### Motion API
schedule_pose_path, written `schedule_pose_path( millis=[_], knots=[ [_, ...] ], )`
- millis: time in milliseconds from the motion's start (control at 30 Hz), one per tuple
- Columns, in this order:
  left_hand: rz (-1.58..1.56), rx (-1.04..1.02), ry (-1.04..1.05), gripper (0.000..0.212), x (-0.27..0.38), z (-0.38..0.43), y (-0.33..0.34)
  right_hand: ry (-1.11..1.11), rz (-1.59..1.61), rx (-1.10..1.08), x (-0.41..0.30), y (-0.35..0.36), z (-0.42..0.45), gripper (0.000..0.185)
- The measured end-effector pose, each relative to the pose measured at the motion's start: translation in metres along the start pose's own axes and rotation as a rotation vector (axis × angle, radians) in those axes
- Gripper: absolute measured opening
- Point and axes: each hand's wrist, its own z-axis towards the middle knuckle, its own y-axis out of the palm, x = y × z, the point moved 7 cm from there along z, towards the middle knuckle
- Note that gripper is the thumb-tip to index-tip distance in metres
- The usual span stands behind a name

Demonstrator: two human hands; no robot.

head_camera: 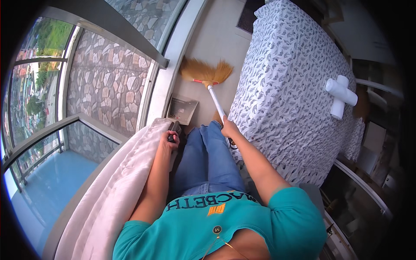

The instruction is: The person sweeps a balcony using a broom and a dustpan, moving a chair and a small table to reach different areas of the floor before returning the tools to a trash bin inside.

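Note:
A soft broom (216, 97) with tan bristles and a white handle lies across the view ahead of me, its bristles on the pale floor. My right hand (230, 128) is closed around the upper part of that handle, beside the bed. At the left, my left hand (170, 139) grips a black handle, beside the pale pink curtain. This handle appears to belong to a dustpan (183, 110), which rests on the floor close to the window frame; the join between them is partly hidden. The broom's bristles are beyond the dustpan and do not touch it.
On the right stands a bed with a leaf-patterned cover (279, 81), bearing rolled white towels (341, 92). The pink curtain (120, 195) hangs at my left along the window frame (162, 87). A dark mat (249, 16) lies at the far end of the floor.

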Motion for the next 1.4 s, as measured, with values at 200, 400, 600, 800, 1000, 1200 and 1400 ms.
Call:
schedule_pose_path(
  millis=[200, 400, 600, 800, 1000, 1200, 1400],
  knots=[
    [0.082, 0.073, 0.022, 0.005, 0.0, 0.004, 0.001, -0.033, 0.28, -0.159, 0.058, 0.027, -0.103, 0.063],
    [0.146, -0.002, 0.015, 0.005, 0.006, -0.003, -0.013, 0.133, 0.618, -0.121, 0.085, -0.029, -0.166, 0.065],
    [0.21, 0.04, 0.012, 0.006, 0.014, -0.014, -0.026, 0.113, 0.936, -0.084, 0.068, -0.045, -0.062, 0.034],
    [0.267, 0.107, 0.061, 0.007, 0.01, -0.012, -0.021, 0.097, 1.067, -0.231, -0.01, 0.037, -0.035, 0.018],
    [0.231, 0.09, 0.026, 0.006, 0.015, -0.001, -0.029, 0.093, 1.04, -0.52, -0.014, 0.01, -0.108, 0.05],
    [0.293, 0.018, 0.004, 0.007, 0.004, -0.027, 0.015, 0.138, 1.052, -0.327, 0.033, -0.117, -0.21, 0.063],
    [0.357, -0.212, -0.103, 0.007, -0.007, -0.034, 0.143, 0.005, 1.24, -0.142, 0.049, -0.216, -0.19, 0.064]
  ],
)
